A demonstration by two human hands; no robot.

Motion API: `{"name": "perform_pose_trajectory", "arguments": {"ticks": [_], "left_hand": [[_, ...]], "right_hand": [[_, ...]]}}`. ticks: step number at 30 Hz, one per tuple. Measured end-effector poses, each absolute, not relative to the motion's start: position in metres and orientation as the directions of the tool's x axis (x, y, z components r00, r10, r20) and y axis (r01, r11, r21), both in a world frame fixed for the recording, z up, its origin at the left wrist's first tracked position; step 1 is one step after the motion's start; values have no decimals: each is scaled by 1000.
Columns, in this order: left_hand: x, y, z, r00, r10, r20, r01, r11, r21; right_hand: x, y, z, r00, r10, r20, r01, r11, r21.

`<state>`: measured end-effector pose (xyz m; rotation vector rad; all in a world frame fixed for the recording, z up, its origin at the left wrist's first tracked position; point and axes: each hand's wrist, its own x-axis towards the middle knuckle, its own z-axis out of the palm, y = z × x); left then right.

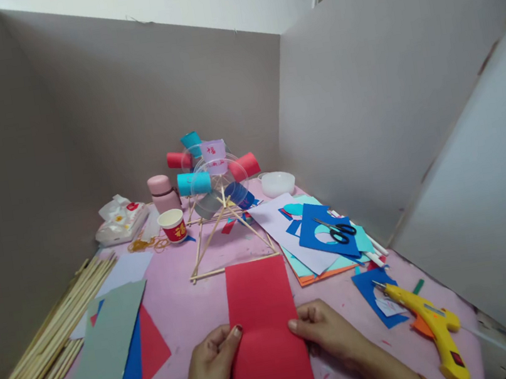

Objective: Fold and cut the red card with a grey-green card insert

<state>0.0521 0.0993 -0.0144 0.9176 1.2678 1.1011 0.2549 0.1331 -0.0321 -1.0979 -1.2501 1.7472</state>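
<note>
A long sheet of red paper [271, 358] is held up in front of me, with a faint crease across its middle. My left hand [219, 362] pinches its left edge, thumb on the front face. On the opposite edge, my right hand [324, 331] grips the paper the same way. Just behind it stands a Ferris wheel model [223, 200] on a frame of thin wooden sticks. Coloured paper cylinders and a lilac cup sit around its clear rings. The sheet's top overlaps the front stick of the base in view.
At right lie a yellow glue gun [438, 329], black-handled scissors [339, 230] and stacked coloured paper [287, 228]. Left are wooden sticks [43, 347] and grey, blue and red sheets [109, 344]. Behind stand a paper cup [173, 227], pink flask [163, 193], tissue pack [120, 225] and white bowl [278, 184].
</note>
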Motion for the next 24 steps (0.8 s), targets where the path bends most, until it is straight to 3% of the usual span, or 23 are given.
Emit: {"name": "perform_pose_trajectory", "arguments": {"ticks": [5, 13, 24], "left_hand": [[50, 101, -12, -58, 960, -275, -138, 265, 954], [47, 101, -12, -86, 961, -262, -172, 245, 954], [44, 102, -10, -133, 957, -260, -248, 222, 943]], "right_hand": [[256, 137, -38, -336, 903, -268, -40, -298, -954], [255, 130, -29, -413, 890, -194, -43, -231, -972], [255, 132, -33, -370, 909, -193, -13, -213, -977]]}}
